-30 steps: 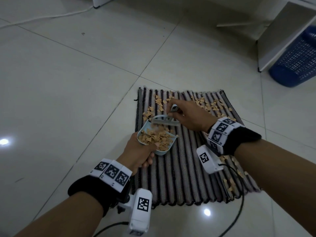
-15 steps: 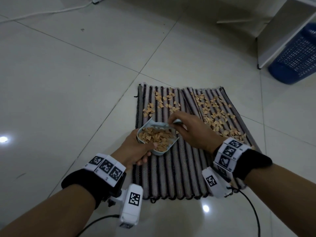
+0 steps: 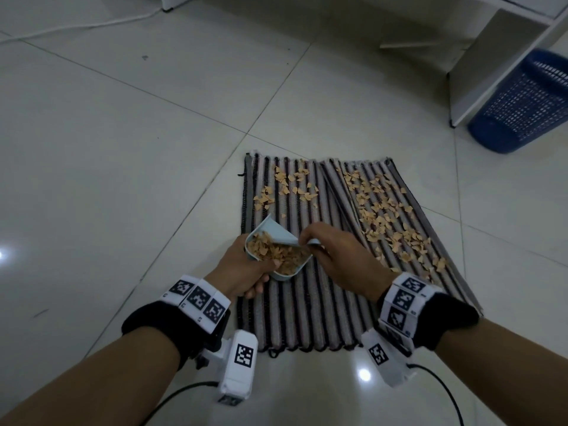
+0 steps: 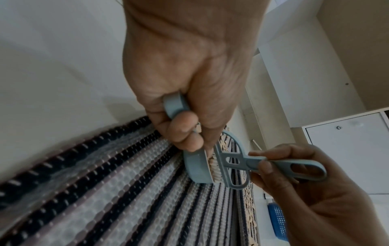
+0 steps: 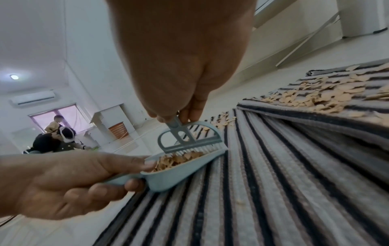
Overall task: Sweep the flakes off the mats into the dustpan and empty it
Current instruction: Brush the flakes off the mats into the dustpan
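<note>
Two striped mats (image 3: 307,309) (image 5: 273,183) lie side by side on the tiled floor. Tan flakes (image 3: 387,219) (image 5: 315,94) cover much of the right mat, and a smaller patch (image 3: 292,186) lies at the far end of the left one. My left hand (image 3: 242,269) (image 5: 69,179) grips the handle of a pale blue dustpan (image 3: 276,250) (image 5: 179,168) (image 4: 195,166) heaped with flakes and lifted just above the left mat. My right hand (image 3: 335,256) (image 4: 305,191) pinches the handle of a small blue brush (image 5: 185,138) (image 4: 263,166), whose bristles sit at the pan's mouth.
A blue mesh basket (image 3: 522,103) stands at the far right beside a white cabinet (image 3: 491,56). A white cable (image 3: 76,26) runs across the far floor. People (image 5: 54,138) sit far off in the right wrist view. Pale tiles (image 3: 123,149) surround the mats.
Both hands have drawn back toward me along the left mat. The dustpan has been raised and tipped back, and the brush has followed to its mouth.
</note>
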